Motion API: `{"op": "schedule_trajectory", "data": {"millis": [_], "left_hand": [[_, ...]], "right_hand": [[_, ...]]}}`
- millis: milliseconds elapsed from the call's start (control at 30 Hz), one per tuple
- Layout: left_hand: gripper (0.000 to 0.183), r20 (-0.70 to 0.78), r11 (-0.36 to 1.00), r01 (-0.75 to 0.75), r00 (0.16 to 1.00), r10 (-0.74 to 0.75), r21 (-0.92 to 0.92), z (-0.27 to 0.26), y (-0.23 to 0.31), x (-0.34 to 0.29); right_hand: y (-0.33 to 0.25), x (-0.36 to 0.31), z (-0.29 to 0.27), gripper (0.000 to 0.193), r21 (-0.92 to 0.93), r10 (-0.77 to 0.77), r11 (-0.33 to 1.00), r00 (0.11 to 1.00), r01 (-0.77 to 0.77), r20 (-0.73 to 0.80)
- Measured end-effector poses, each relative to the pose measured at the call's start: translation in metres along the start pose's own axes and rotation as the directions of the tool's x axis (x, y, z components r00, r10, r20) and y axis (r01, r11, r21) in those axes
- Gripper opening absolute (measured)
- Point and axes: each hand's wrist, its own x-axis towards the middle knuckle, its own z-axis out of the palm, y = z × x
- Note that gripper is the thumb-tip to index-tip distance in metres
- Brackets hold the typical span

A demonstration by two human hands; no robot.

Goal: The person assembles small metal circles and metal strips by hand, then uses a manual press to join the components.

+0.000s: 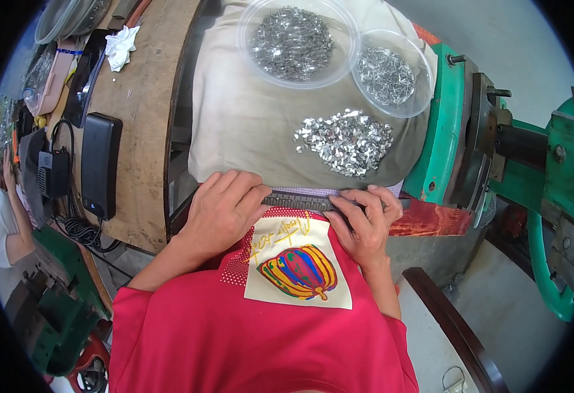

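A dark metal bar (297, 201) with a row of fine slots lies crosswise close to my body, at the near edge of a cloth-covered surface (234, 124). My left hand (227, 206) is closed over its left end, fingers bent and knuckles up. At the other end my right hand (364, 219) grips the bar with thumb and bent fingers. Whether a small piece sits in the right fingertips is too small to tell. Just beyond the bar, a loose heap of small shiny metal pieces (349, 143) rests on the cloth.
A large clear tub (243, 49) of small metal parts and a smaller clear tub (423, 98) of thin metal pins stand behind the heap. Green machinery (441, 131) borders the right. At left, a wooden table (140, 111) carries a black box (100, 164); another person (2, 223) is beyond.
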Motion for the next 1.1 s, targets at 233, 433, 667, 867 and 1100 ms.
{"op": "schedule_trajectory", "data": {"millis": [233, 433, 667, 867, 1100], "left_hand": [[0.030, -0.085, 0.988, -0.118, 0.988, 0.127, 0.097, -0.002, -0.004, 0.026], [0.030, -0.066, 0.991, -0.114, 0.991, 0.118, 0.065, 0.006, -0.010, 0.030], [0.026, -0.122, 0.991, -0.133, 0.984, 0.133, 0.006, 0.010, -0.009, 0.023], [0.024, -0.167, 0.988, -0.154, 0.973, 0.156, 0.023, 0.012, -0.008, 0.024], [0.024, -0.209, 0.990, -0.118, 0.973, 0.100, -0.077, 0.015, -0.009, 0.025]], "right_hand": [[0.009, 0.010, 0.002, 0.031, -0.037, 0.005, 0.999, 0.993, -0.010, -0.120], [0.013, 0.010, 0.003, 0.031, -0.057, 0.038, 0.997, 0.996, -0.043, -0.082], [0.011, 0.007, 0.001, 0.032, -0.021, 0.022, 0.999, 0.990, -0.025, -0.138], [-0.002, 0.017, 0.005, 0.031, -0.047, -0.049, 0.998, 0.986, 0.042, -0.160], [-0.013, 0.032, 0.015, 0.029, -0.136, -0.150, 0.981, 0.983, 0.135, -0.104]]}}
